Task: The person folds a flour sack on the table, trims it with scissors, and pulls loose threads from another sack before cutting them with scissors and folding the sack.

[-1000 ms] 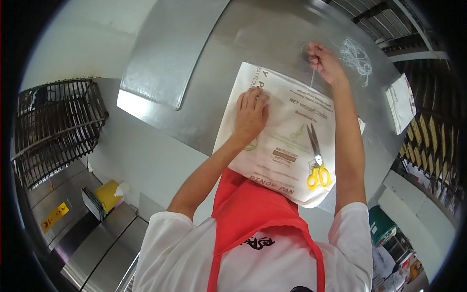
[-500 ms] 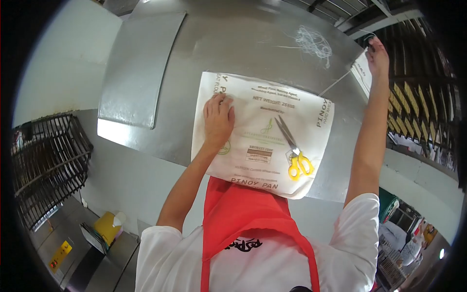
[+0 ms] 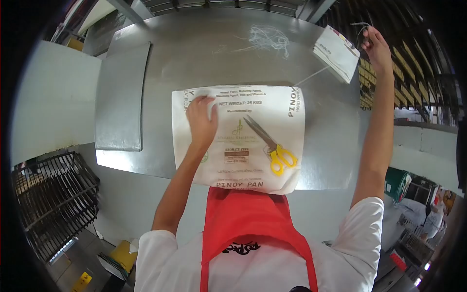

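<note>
A white printed flour sack (image 3: 233, 163) lies flat on the steel table in front of me, its lower edge against the red apron. My left hand (image 3: 202, 121) is over the sack's upper left part, fingers apart and slightly blurred; whether it touches the sack I cannot tell. Scissors with yellow handles (image 3: 283, 159) rest on the sack's right side, blades toward the top left. My right hand (image 3: 378, 51) is raised far out to the right, fingers pinched on a white string (image 3: 361, 24). A taut string stretch (image 3: 311, 76) runs from the sack's top right corner toward the upper right.
A tangle of loose white thread (image 3: 269, 41) lies at the back of the steel table (image 3: 194, 53). Folded white sacks (image 3: 336, 54) are stacked at its right edge. A flat metal sheet (image 3: 121, 97) lies on the left. Dark racks (image 3: 53, 199) stand beyond both sides.
The view has turned, bringing the folded sacks fully into sight. My right hand still holds the string out to the right. My left hand's fingers look more lifted than before.
</note>
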A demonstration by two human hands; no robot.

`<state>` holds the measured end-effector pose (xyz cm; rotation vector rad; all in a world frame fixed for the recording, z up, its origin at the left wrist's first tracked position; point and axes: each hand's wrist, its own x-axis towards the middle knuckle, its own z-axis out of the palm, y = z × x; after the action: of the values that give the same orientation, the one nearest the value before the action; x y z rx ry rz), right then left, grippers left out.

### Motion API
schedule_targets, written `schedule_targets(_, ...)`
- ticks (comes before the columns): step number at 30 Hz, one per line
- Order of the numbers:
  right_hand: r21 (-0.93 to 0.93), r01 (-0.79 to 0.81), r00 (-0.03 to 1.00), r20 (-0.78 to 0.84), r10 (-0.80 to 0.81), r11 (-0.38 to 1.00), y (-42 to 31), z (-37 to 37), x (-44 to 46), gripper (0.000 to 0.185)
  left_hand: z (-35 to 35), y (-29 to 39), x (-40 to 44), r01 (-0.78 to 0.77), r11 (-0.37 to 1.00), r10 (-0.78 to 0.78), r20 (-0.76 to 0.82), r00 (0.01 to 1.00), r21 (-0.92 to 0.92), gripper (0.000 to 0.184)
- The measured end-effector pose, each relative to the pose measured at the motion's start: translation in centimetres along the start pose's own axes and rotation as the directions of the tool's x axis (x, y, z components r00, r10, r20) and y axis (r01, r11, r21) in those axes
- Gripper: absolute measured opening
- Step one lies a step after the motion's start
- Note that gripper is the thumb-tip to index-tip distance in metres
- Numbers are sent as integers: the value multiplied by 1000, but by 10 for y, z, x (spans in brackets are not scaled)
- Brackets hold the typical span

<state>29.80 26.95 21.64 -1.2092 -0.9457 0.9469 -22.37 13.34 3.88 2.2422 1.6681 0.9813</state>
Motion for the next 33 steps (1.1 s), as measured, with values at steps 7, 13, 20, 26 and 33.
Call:
schedule_targets(7,142,20,995,93,-33,990,6,-40,26,18,75,131,96,-9,909,163,337,927,-417,42)
schedule_targets(13,138,-34,996,-82,45,990,8,-36,18,20,113,157,107,198,841,139,554,820,-504,31)
schedule_targets(20,-945,-68,929,-176,-326,319,39,-3,-82,47,112,144,130,138,910,112,551,827,-392,24)
schedule_targets(26,-819,113,776,426,465,562,124,77,-311,30,119,138,155,145,904,143,604,784,-402,20)
schedule_targets(33,-952,156,926,233,296,262,154,113,-400,32,106,155,165,276,924,27,767,642,-263,20)
